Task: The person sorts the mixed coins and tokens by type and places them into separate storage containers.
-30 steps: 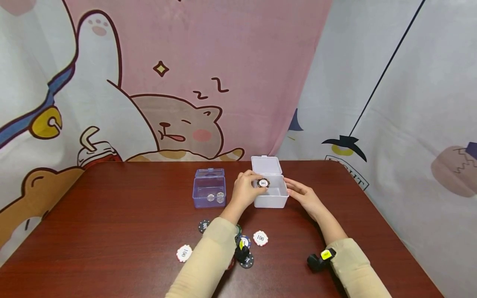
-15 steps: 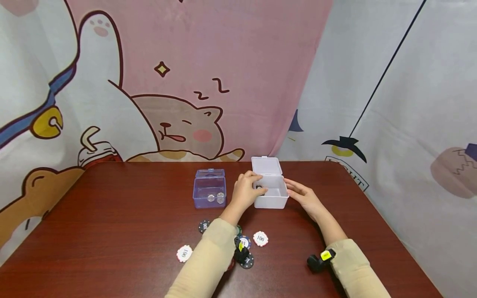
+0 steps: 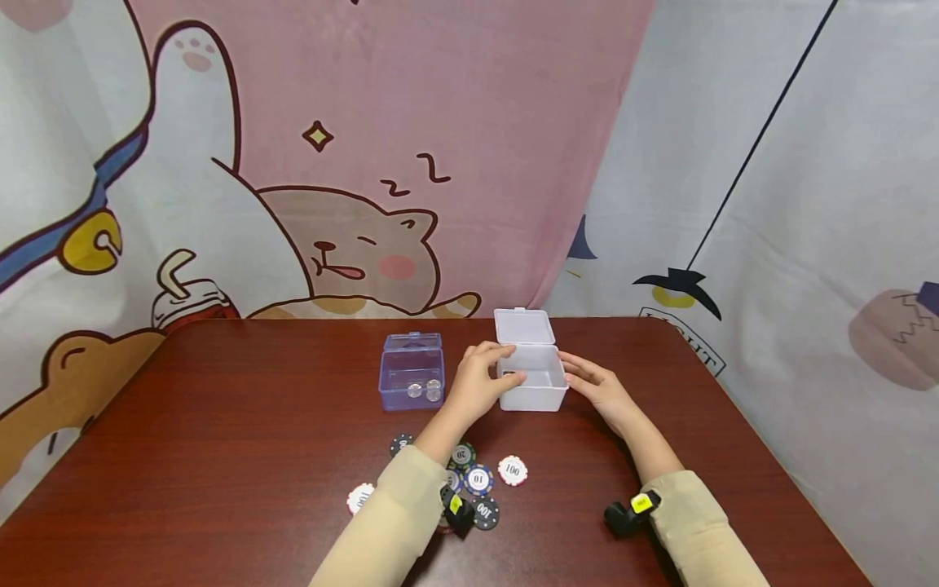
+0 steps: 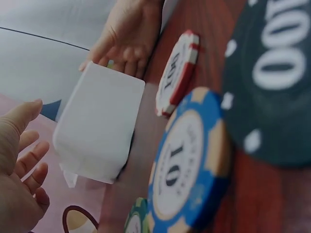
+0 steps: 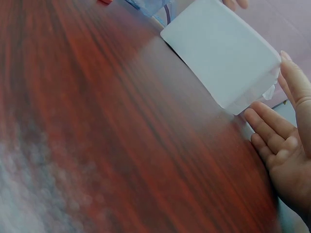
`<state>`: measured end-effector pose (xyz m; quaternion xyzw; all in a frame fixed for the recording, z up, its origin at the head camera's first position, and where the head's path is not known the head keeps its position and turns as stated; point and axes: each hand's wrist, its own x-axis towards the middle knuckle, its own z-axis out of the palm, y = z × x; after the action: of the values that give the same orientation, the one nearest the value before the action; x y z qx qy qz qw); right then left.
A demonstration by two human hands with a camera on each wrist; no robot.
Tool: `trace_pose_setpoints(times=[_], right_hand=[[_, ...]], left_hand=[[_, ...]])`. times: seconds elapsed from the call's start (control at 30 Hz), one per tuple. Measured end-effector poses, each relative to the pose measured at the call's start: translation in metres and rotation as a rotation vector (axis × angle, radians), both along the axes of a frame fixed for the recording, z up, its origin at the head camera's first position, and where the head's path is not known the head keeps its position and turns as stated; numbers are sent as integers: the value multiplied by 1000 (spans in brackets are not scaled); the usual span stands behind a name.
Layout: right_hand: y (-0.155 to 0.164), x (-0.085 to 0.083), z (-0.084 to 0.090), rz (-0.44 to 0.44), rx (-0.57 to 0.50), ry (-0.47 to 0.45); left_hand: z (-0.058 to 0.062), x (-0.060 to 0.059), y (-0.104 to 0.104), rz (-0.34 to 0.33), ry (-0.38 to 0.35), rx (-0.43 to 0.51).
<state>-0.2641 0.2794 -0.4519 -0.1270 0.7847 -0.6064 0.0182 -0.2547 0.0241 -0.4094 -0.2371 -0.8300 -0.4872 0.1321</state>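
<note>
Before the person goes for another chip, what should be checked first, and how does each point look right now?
1. White box lid up: ok, the lid stands open behind it.
2. Left hand free: ok, its fingers are relaxed at the box's left rim and pinch nothing.
3. Right hand steadying the box: ok, straight fingers rest against its right wall.
4. Chips within reach: ok, the loose chips lie on the table near the left sleeve.
5. Chip lying flat inside the box: cannot tell, the inside is barely visible.
</note>
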Motion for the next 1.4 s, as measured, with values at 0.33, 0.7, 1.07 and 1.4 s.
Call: trace_pose_setpoints(times=[0.33,0.7,1.07,1.4], right_hand=[[0,0,-1,-2,3,9],[0,0,-2,0,-4,15],[-1,0,-2,10,-14,22],[0,-1,-3,-1,-9,6]], left_hand=[[3,19,-6,-63,-3,40],[-2,35,-13,-148,-29,38],[-7,49,-19,-242,-48,-55],[-10,55,-21,-295,-80,-169]])
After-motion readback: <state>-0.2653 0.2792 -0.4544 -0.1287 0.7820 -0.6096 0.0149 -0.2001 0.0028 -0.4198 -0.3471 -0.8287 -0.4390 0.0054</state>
